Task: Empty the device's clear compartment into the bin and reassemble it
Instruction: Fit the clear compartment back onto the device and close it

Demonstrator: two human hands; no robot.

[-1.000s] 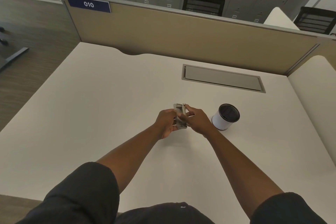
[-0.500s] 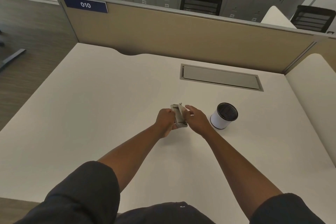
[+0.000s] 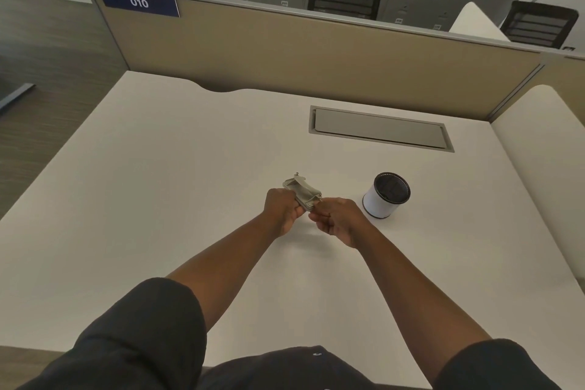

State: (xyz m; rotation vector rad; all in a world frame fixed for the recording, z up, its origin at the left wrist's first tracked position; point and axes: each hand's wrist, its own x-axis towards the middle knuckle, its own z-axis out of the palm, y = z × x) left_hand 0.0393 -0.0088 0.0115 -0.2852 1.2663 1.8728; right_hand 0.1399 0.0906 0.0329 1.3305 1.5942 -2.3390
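Observation:
A small flat beige device (image 3: pixel 302 190) is held just above the white desk (image 3: pixel 158 187), tilted with its far end pointing away to the left. My left hand (image 3: pixel 281 210) grips its left side. My right hand (image 3: pixel 337 220) pinches its near right end with thumb and fingers. Whether the clear compartment is attached or detached is too small to tell. The bin (image 3: pixel 386 195), a small white cylinder with a dark inside, stands upright on the desk a little to the right of my right hand.
A grey cable hatch (image 3: pixel 380 130) is set flush in the desk behind the bin. A tan partition (image 3: pixel 316 54) closes the far edge, and a white rounded divider (image 3: pixel 544 168) borders the right side. Black chairs and grey lockers stand beyond.
The device has turned from standing nearly upright between my hands to lying flatter, pointing far-left. My right hand has slid down to its near end.

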